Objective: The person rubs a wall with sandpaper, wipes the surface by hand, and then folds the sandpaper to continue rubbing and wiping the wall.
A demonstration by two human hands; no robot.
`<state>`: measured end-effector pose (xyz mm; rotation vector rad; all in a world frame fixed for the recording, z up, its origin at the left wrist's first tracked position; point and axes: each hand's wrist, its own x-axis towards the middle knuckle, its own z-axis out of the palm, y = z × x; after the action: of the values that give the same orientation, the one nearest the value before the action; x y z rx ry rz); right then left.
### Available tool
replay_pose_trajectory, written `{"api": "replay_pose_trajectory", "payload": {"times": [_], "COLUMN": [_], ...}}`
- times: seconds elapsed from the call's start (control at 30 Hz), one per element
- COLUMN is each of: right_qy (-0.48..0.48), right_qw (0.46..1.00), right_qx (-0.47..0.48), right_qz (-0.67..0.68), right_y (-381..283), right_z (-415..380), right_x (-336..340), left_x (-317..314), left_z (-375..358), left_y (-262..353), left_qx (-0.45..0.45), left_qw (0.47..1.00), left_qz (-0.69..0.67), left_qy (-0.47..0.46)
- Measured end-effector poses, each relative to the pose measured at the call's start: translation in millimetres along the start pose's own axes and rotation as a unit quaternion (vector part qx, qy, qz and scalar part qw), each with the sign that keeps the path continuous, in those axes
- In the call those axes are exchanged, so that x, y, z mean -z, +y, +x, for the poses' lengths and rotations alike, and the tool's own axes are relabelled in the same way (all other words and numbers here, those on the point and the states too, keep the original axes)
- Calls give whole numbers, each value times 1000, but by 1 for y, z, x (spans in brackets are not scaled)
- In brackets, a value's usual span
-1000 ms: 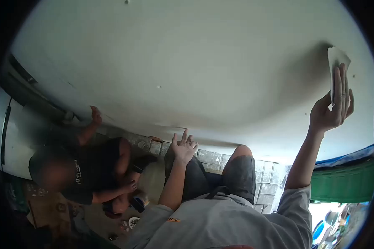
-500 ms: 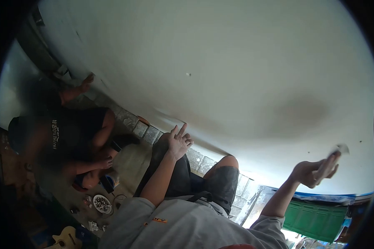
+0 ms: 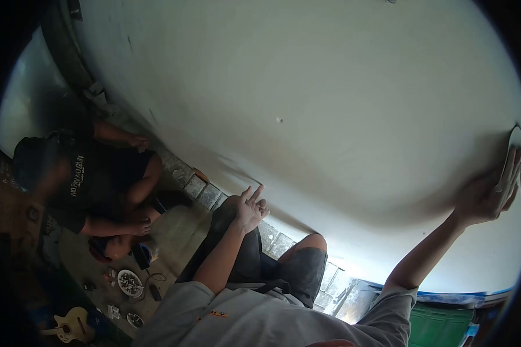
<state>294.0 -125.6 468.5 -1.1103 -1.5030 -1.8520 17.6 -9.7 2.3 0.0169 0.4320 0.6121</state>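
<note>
My right hand is raised at the far right, pressed against the large off-white curved panel. Between its straight fingers and the panel is a pale, thin, flat sheet, possibly sandpaper; only its upper edge shows past the fingers. My left hand rests by my knee, palm turned up. Its fingers are apart, a couple of them stretched and the others loosely bent, with nothing in it. A small mark shows in the middle of the panel.
At left a co-worker in a dark shirt sits on the floor by the panel. Near them are a plate of cigarette butts, a smaller dish and a guitar. A green ribbed container stands at lower right.
My right hand has moved up and right with the pale sheet, to the panel's right edge. My left hand stays by the knee. The co-worker's raised hand has come down from the panel.
</note>
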Motion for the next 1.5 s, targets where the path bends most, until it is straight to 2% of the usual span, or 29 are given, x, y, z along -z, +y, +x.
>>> {"api": "replay_pose_trajectory", "payload": {"times": [0.03, 0.1, 0.33, 0.6, 0.77, 0.87, 1.13, 1.37, 1.5], "right_qy": [6, -2, -7, -32, -43, -77, -72, -108, -82], "right_qw": [1000, 994, 983, 985, 984, 980, 982, 971, 979], "right_qx": [-1, -29, -36, -51, -61, -62, -57, -103, -116], "right_qz": [-1, -104, -178, -163, -162, -174, -166, -185, -146], "right_y": [-3, -14, -41, -52, -52, -50, -58, -63, -62], "right_z": [-1, -4, 8, 13, 16, 18, 29, 24, 21], "right_x": [-1, 4, 5, 19, 18, 19, 25, 31, 30], "left_x": [1, 3, 11, 23, 12, 17, 14, 8, 7], "left_z": [0, -2, -9, -7, -6, -2, -2, -16, -21], "left_y": [1, 4, -2, -15, -26, -28, -35, -33, -24], "left_qx": [-5, -5, -2, -4, -4, 5, 13, -1, 6], "left_qw": [1000, 1000, 1000, 999, 999, 998, 997, 993, 993], "left_qz": [1, 10, -7, -11, 33, 41, 44, 62, 78], "left_qy": [0, -8, -8, -39, -30, -53, -66, -96, -84]}}
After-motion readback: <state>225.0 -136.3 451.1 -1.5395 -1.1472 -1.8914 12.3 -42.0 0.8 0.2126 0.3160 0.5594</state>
